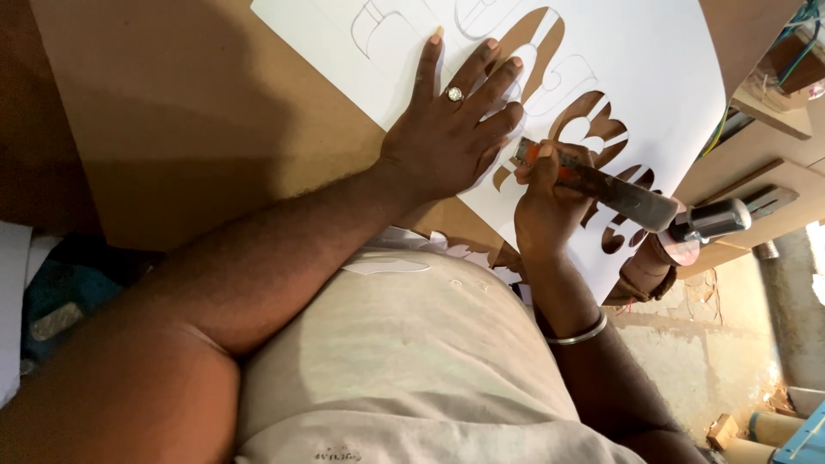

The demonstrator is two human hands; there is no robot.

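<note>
head view, centre frame: left hand (pixel 455 129) pressed flat, fingers spread, on a white sheet (pixel 653 69) with shapes cut out of it, ring (pixel 455 94) on one finger. just right, right hand (pixel 546 202) fisted tight around a knife (pixel 601 185) with orange and grey handle, tip at the sheet. sheet lies on a brown board (pixel 215 112), upper frame. bangle (pixel 580 333) on right wrist. paper scraps (pixel 387 266) on lap.

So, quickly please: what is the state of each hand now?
Left hand: open, flat on the white sheet.
Right hand: closed, holding a knife at the sheet's cut-outs.
</note>
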